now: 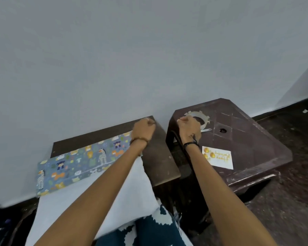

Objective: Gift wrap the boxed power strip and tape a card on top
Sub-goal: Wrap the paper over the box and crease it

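Hands stretching tape between two tables, wrapped box waiting at left.

Left hand (pixel 144 129) and right hand (pixel 188 125) are both curled, seemingly pinching a tape strip too thin to see, beside the tape roll (pixel 197 116). The box (pixel 82 160) lies on the table (pixel 158 157) with paper (pixel 114 189) trailing loose; the card (pixel 218 158) sits on the stool (pixel 247 139). Risk: the strip may curl onto itself, or the unsecured paper may slip.

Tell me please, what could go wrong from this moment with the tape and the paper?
1. The hands, left hand and right hand, seem to stretch tape from the tape roll; the strip could twist or stick to itself.
2. The loose white paper hangs off the table toward the lap; it could crease.
3. The scissors lie under the right hand and could be knocked.
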Action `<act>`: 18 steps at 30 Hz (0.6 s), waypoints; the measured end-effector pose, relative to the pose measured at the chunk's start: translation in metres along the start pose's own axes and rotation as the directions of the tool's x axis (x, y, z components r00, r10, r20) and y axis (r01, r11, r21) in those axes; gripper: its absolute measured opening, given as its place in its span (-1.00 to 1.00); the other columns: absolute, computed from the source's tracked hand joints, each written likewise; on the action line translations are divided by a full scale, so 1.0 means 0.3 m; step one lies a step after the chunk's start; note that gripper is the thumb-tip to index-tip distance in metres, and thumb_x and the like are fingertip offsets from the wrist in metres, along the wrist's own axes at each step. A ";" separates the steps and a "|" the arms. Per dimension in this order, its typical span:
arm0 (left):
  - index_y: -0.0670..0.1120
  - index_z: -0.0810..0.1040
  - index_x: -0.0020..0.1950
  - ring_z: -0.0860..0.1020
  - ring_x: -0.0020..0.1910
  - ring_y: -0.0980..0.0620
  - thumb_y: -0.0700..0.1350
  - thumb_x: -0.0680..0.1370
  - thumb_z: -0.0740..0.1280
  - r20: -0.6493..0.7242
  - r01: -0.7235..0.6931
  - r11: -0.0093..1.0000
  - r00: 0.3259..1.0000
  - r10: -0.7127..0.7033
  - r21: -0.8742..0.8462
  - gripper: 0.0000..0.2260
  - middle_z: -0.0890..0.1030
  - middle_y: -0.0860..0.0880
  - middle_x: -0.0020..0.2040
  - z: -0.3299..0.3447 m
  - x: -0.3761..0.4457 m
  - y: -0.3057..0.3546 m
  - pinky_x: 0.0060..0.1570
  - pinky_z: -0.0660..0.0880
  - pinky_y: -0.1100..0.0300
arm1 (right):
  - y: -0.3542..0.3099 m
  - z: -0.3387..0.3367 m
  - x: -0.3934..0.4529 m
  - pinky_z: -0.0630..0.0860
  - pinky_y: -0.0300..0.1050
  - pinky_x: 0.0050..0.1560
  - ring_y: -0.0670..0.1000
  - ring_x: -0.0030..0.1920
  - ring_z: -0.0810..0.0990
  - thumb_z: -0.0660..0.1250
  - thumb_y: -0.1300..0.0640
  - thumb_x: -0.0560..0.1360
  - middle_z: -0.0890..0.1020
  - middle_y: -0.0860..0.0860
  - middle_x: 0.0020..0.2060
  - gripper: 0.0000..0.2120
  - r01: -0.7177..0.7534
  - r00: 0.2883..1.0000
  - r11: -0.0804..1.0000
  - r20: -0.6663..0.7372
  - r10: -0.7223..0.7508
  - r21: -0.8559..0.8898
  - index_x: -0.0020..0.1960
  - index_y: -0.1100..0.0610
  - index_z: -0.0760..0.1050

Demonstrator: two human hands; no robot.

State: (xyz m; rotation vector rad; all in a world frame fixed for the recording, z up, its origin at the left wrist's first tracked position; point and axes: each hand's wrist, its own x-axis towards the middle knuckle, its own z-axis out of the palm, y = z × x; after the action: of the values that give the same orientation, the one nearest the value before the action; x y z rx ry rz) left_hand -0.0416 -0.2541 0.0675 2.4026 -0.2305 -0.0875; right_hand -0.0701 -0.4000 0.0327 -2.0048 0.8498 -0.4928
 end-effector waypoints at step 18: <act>-0.12 0.16 0.47 0.43 0.08 0.03 -0.03 0.54 0.21 0.480 0.431 0.753 0.860 -0.175 -0.498 -0.47 0.59 -0.05 0.11 0.341 0.235 0.181 0.12 0.26 0.08 | 0.154 -0.065 0.341 0.32 0.09 0.14 0.23 0.19 0.44 0.23 -0.03 0.53 0.58 0.22 0.08 -0.56 -0.039 0.999 0.904 -0.035 0.026 -0.426 0.27 0.23 0.25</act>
State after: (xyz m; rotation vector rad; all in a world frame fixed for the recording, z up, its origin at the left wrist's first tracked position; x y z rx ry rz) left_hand 0.0070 -0.3743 0.0274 1.7393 0.0237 -0.7206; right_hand -0.0293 -0.5031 0.0062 -2.3801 1.0798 -0.3351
